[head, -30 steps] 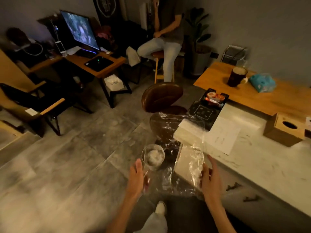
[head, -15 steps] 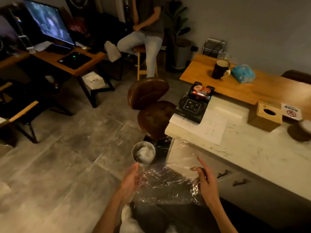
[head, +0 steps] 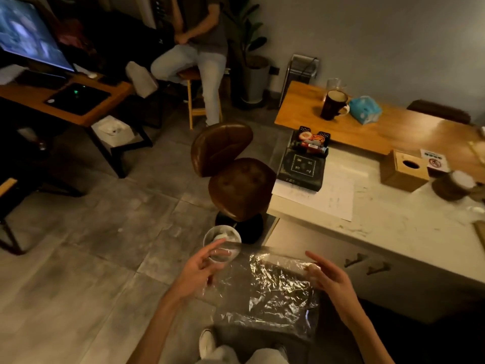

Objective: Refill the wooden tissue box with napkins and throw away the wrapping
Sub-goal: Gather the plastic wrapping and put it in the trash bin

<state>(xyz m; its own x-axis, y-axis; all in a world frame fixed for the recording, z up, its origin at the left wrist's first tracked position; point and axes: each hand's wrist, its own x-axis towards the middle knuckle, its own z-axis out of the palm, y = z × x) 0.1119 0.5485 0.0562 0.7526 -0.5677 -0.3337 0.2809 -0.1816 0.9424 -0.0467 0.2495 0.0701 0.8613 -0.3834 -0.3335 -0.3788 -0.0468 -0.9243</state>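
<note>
A sheet of clear, crinkled plastic wrapping point(head: 273, 290) is stretched between my two hands above the floor. My left hand point(head: 202, 269) pinches its left edge and my right hand point(head: 328, 279) holds its right edge, fingers spread. Just beyond my left fingers a small round waste bin point(head: 222, 239) stands on the floor with crumpled white stuff inside. The wooden tissue box point(head: 404, 170), with a dark round hole in its top, sits on the white marble counter point(head: 393, 232) at the right.
A brown leather stool point(head: 233, 174) stands against the counter end, behind the bin. A black box point(head: 301, 166) and paper sheets lie on the counter. A mug point(head: 333, 105) and blue tissue pack point(head: 364, 109) rest on the wooden table. A person sits at the back.
The wrapping has come down from upright to spread flat between my hands. My hands have moved apart, and the view has swung right, bringing the bin closer to my left hand.
</note>
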